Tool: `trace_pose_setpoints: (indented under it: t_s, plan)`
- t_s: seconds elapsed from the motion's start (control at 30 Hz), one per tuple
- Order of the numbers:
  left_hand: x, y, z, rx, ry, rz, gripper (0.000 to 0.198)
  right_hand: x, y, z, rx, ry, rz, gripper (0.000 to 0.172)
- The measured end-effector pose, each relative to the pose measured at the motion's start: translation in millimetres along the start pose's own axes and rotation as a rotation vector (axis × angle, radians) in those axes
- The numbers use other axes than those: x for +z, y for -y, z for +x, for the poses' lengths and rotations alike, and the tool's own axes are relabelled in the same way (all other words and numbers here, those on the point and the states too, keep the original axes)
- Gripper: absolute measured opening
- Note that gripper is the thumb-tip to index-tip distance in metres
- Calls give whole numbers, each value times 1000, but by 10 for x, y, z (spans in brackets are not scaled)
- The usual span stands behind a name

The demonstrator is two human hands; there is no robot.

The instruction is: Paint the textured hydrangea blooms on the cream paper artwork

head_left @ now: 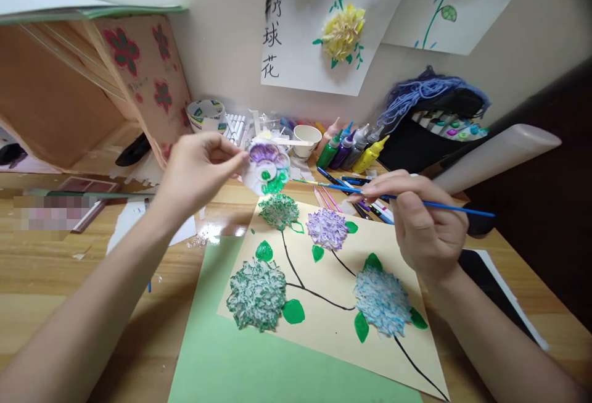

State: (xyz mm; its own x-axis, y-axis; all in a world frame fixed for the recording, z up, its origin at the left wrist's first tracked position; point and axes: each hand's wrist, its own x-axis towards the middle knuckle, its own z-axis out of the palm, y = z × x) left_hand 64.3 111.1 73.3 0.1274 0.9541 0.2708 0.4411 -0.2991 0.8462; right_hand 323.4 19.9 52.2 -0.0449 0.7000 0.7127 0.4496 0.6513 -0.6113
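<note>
Paintbrush [342,188] in your right hand [423,227], paint palette [266,167] in your left hand [203,168].
Left pinches palette rim; right grips brush pen-style, tip just beside palette. Cream sheet [333,329] with textured flower heads [256,295] lies below, between your hands, over green sheet [259,366] on bench [46,267]. Paint bottles [356,151] stand beyond your right.

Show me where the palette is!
In the head view, just left of centre, the palette is held by the left hand, beside the tip of the paintbrush.
</note>
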Motion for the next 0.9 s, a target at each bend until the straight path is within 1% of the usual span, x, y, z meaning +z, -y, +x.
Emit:
trace_pose_setpoints:
  t_s: [0.07, 0.13, 0.3, 0.53, 0.6, 0.7, 0.73, 0.77, 0.8, 0.9]
  plan:
    - [68, 0, -31, -16, 68, 24, 10, 8, -4, -11, 2, 73, -26, 26]
    - [112, -11, -60, -19, 110, 54, 10, 11, -18, -25, -4, 140, -49, 27]
    - [141, -11, -97, 0, 143, 66, 12, 32, -53, -54, -24, 250, -70, 24]
    - [153, -17, -98, 12, 149, 100, 13, 33, -46, -42, -23, 263, -104, 24]
    - [146, -27, -94, 15, 144, 109, 12, 24, -36, -37, -7, 225, -80, 26]
    - [109, -39, -78, 12, 117, 119, 11, 10, -34, -34, -15, 26, -3, 31]
    - [91, -40, -71, 7, 104, 120, 11, 8, -41, -35, -13, -7, 12, 32]
    - [71, -39, -62, 0, 87, 117, 11, 9, -53, -36, -4, 3, 9, 33]
    - [51, -35, -53, -9, 72, 111, 11, 15, -70, -39, 13, 54, -13, 34]
    - [2, -14, -28, -37, 33, 95, 14, 63, -139, -56, 66, 277, -114, 33]
